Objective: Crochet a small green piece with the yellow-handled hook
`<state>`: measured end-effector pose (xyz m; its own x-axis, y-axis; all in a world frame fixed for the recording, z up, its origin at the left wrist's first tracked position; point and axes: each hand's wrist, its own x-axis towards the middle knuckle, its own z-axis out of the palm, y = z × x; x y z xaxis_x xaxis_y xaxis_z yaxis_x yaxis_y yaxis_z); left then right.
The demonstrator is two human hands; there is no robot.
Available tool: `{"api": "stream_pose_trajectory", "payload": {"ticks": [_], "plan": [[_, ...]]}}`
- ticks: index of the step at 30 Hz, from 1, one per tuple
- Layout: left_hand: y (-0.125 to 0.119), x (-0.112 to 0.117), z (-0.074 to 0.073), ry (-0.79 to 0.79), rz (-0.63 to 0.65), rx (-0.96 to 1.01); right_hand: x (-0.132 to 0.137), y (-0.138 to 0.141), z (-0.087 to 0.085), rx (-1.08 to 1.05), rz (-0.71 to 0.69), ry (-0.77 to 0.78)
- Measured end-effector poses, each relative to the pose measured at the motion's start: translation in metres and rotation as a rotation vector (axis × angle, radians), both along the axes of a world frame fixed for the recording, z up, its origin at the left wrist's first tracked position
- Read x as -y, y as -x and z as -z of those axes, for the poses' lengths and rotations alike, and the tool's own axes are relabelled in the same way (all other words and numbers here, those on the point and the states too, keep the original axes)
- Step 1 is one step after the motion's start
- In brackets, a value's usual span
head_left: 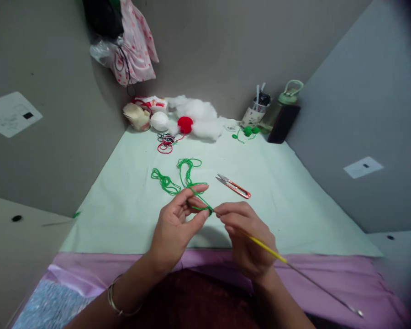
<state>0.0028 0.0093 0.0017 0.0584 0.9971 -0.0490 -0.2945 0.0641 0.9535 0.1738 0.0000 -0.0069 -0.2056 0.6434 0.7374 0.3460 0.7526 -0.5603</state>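
No legible text, blurred marks on white paper sheet (10,112) on grey left partition (55,173), unreadable red print on red-and-white packet (156,103), far left corner of pale-green tabletop (287,201)

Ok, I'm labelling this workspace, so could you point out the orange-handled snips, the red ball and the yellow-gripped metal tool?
Orange-handled snips (233,186): head view, on the handle.
Red ball (185,124): head view, middle of its front.
Yellow-gripped metal tool (267,249): head view, on the yellow grip.
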Motion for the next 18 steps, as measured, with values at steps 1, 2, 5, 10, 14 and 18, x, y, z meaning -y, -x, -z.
{"api": "stream_pose_trajectory", "payload": {"ticks": [1, 2, 5, 10, 14, 18], "plan": [[-0.001, 0.0, 0.0, -0.006, -0.017, -0.015, 0.0, 0.001, 0.001, 0.031, 0.011, -0.036], [-0.001, 0.0, -0.001, -0.009, -0.028, -0.026, -0.001, 0.002, 0.002, 0.052, 0.027, -0.073], [-0.001, -0.001, -0.002, -0.01, -0.029, -0.02, -0.003, 0.005, 0.004, 0.065, 0.077, -0.157], [0.0, -0.003, -0.003, -0.017, -0.049, -0.022, -0.005, 0.006, 0.005, 0.013, 0.039, -0.108], [-0.002, -0.003, 0.001, 0.023, -0.043, 0.022, -0.001, 0.011, 0.009, 0.048, 0.147, -0.16], [-0.002, -0.003, 0.004, 0.029, -0.024, 0.083, 0.0, 0.013, 0.014, 0.005, 0.161, -0.164]]}}
